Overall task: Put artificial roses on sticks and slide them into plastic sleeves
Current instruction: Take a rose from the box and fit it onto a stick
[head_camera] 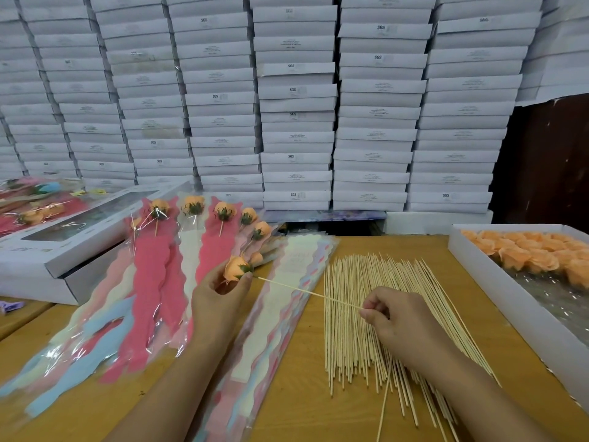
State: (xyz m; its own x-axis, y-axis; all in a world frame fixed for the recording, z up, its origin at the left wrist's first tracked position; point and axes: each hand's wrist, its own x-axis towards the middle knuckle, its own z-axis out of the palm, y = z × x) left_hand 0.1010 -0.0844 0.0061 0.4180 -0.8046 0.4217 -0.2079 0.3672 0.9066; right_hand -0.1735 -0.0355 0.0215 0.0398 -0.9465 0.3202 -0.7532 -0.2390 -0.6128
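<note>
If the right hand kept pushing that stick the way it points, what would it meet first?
Probably the orange rose held by the left hand: the stick pinched in the right hand already has its tip at the rose's green base.

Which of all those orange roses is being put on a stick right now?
The orange rose gripped in the left hand; the right hand pushes a stick into its base. The others lie sleeved or boxed.

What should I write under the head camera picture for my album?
Left hand holds an orange rose while right hand pinches its stick.
</note>
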